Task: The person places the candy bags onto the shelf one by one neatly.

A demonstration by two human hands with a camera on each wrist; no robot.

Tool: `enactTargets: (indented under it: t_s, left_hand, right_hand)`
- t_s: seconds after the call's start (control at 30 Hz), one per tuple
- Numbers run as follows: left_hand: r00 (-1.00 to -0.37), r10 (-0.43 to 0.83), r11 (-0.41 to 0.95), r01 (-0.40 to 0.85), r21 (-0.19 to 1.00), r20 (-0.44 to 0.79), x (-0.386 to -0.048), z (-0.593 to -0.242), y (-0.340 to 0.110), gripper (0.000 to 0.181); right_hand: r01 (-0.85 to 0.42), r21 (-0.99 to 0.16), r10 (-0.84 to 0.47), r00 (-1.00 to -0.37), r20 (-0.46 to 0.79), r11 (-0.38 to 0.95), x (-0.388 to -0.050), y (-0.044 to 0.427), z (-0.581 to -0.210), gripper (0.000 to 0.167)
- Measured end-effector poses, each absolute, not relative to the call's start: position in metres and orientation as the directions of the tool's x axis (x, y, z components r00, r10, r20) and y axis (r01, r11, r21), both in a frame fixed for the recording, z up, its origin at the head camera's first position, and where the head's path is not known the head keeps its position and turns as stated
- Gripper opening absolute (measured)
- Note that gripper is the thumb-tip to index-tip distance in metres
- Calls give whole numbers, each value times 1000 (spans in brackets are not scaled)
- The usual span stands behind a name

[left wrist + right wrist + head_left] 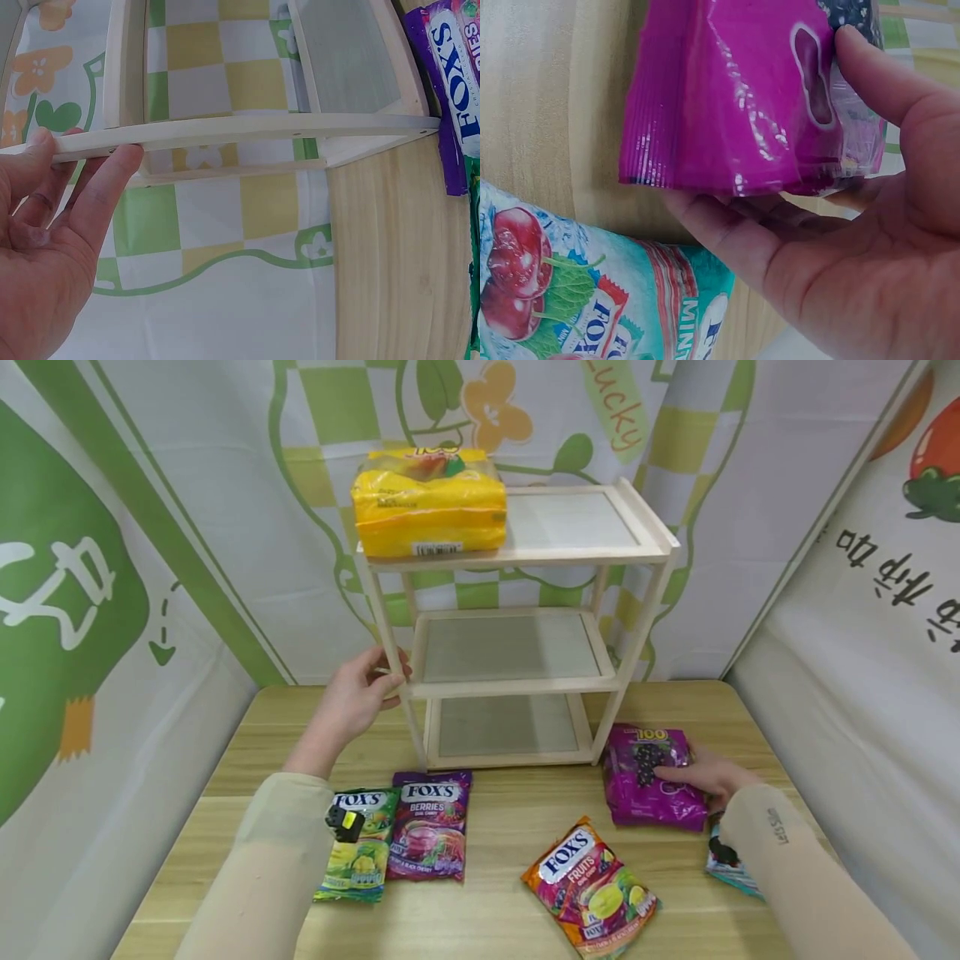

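Observation:
My left hand (354, 695) pinches the front left post of a small wooden three-tier shelf (517, 687); in the left wrist view the thumb and fingertips lie on either side of that post (225, 131). On the right, my right hand (712, 777) grips a purple grape-picture packet (637, 785) beside the shelf's foot. The right wrist view has the thumb over the packet's face and the fingers along its edge and underneath. A teal Fox's mint candy bag (592, 292) lies close to that hand, partly hidden by the forearm in the head view.
A yellow packet (427, 514) sits on the left of the top shelf. In front lie a green Fox's bag (363, 852), a purple Fox's berries bag (429, 831) and an orange Fox's fruits bag (588, 889) on the wooden table (487, 910). Printed fabric walls (187, 460) enclose the table.

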State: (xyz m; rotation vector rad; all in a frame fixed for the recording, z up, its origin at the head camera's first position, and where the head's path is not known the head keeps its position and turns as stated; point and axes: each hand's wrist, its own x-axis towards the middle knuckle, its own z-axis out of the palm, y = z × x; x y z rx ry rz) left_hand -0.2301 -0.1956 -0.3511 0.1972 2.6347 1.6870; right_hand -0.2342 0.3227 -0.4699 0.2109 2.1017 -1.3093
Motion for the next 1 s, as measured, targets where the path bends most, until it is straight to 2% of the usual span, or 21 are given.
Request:
enactTargets:
  t_s: [0.4, 0.77, 1.0]
  left_hand:
    - [-992, 108, 422, 104, 901, 64, -230, -351, -196, 29]
    - [-992, 107, 419, 105, 902, 66, -229, -352, -196, 27]
    - [-992, 106, 425, 104, 899, 64, -229, -351, -196, 27]
  right_hand:
    - [427, -661, -106, -787, -608, 617, -230, 323, -474, 90]
    - [437, -639, -70, -790, -609, 633, -230, 325, -480, 96]
    - [463, -653, -74, -780, -621, 599, -230, 323, -479, 101]
